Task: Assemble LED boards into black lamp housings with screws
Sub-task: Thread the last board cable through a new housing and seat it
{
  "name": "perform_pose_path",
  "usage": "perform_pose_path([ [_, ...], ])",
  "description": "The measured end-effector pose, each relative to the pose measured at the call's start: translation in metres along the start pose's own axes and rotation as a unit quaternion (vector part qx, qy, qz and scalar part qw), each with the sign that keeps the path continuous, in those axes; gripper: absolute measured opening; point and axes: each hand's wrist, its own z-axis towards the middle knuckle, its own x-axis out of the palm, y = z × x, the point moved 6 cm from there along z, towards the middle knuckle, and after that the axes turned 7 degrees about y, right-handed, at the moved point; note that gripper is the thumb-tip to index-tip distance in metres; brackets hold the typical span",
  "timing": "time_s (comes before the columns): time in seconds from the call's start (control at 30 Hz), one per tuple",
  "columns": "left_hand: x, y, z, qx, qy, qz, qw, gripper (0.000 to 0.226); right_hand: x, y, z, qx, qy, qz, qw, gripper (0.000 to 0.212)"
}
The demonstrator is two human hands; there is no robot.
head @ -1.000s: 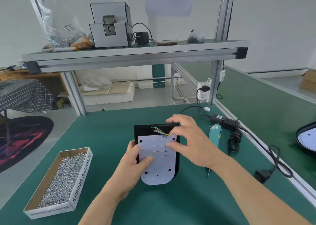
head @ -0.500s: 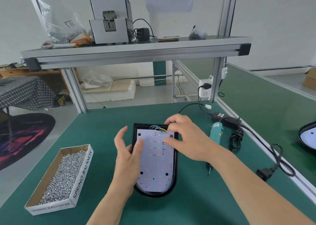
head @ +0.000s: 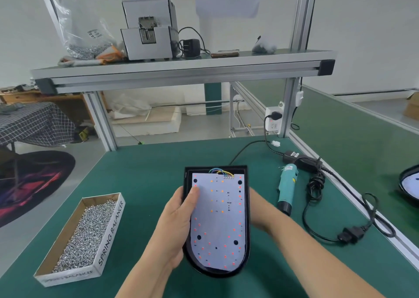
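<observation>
Plainly, the screw box (head: 111, 232) reads "SPRING BALANCER", left of the housing (head: 215, 273).

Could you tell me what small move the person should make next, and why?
Probably free the left hand to pick a screw from the box: the LED board lies inside the housing, its holes look empty, and the screwdriver lies untouched.

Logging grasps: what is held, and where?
The housing, by its long sides: left hand at left, thumb on the board; right hand at right.
</observation>
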Motion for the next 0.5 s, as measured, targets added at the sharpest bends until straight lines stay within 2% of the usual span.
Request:
perform_pose_path([
  [0.03,0.000,0.000,0.000,0.002,0.001,-0.002,1.000,0.034,0.001,-0.002,0.002,0.001,-0.022,-0.005,1.000,0.008],
  [0.17,-0.008,-0.003,-0.002,0.037,-0.008,-0.045,0.998,0.034,0.003,-0.013,0.012,0.011,-0.065,-0.001,0.998,0.022],
  [0.23,-0.007,-0.002,-0.003,0.042,0.014,-0.065,0.997,0.037,0.006,-0.015,0.010,0.008,-0.066,0.004,0.998,0.026],
  [0.33,0.001,0.003,-0.005,0.028,0.042,-0.064,0.997,0.034,0.008,-0.021,0.008,0.012,-0.053,0.103,0.993,0.025],
  [0.43,-0.003,0.003,-0.003,0.036,0.017,-0.058,0.998,0.029,0.008,-0.024,0.008,0.041,-0.025,0.023,0.999,0.019],
  [0.5,-0.009,-0.003,-0.001,0.044,0.000,-0.060,0.997,0.027,0.004,-0.024,0.005,0.034,-0.048,0.008,0.998,0.020],
])
